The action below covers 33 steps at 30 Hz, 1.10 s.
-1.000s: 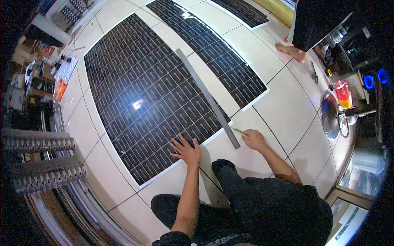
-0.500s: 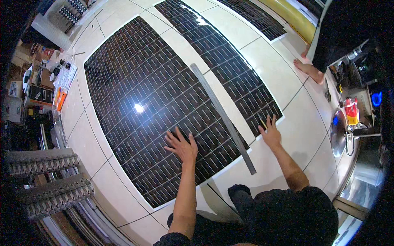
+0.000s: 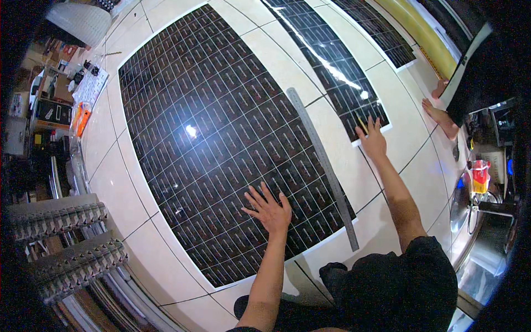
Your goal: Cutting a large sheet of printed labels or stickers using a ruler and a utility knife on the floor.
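A large dark sheet (image 3: 221, 149) with a printed grid pattern lies flat on the floor. My left hand (image 3: 271, 214) rests palm down on its near part, fingers spread. Along the sheet's right edge lies a long grey metal ruler (image 3: 321, 152), its near end past the sheet's border. A narrow strip of the same dark sheet (image 3: 326, 63) lies apart, to the right. My right hand (image 3: 374, 143) touches the near end of this strip. Between its fingers is a slim yellow pen-like tool (image 3: 362, 124); its tip is too small to make out.
Another dark printed piece (image 3: 381, 34) lies farther right, beside a yellow roll (image 3: 412, 25). Another person's bare foot (image 3: 441, 117) stands at the right. Orange-handled cutters or scissors (image 3: 82, 118) lie at left, above metal racks (image 3: 61, 218). White tiles (image 3: 409, 182) surround the sheets.
The narrow strip has slid away to the far right with my right hand, so the gap beside the large sheet is wider. My left hand stays flat on the large sheet. The view has shifted somewhat.
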### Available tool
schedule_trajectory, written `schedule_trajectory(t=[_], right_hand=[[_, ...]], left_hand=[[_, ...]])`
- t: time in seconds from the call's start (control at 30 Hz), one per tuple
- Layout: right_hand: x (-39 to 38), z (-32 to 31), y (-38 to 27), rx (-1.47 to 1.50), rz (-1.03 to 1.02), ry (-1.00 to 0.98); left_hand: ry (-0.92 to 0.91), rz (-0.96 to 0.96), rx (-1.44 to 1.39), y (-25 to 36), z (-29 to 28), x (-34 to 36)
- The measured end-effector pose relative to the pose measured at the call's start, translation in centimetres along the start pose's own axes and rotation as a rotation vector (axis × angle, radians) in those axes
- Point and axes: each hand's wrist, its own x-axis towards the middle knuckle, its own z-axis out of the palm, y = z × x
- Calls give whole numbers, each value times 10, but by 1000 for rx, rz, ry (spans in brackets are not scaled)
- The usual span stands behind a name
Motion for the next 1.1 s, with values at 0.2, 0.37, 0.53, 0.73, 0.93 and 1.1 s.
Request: schedule_trajectory(t=[0.2,0.37,0.53,0.73,0.93,1.1], right_hand=[[41,-15,-16,75,40,-53],[21,0,-24,92,63,19],[72,-8,-31,50,115,34],[118,-21,-63,180,130,196],[110,18,-66,86,5,130],[152,-16,-43,343,84,130]], left_hand=[[-28,-9,-32,-1,1,0],[18,16,-71,2,-9,1],[-47,-21,-37,6,-17,1],[-31,-19,-35,2,-12,-1],[-86,-4,-102,-1,-13,-1],[-83,-22,-129,-1,-13,0]])
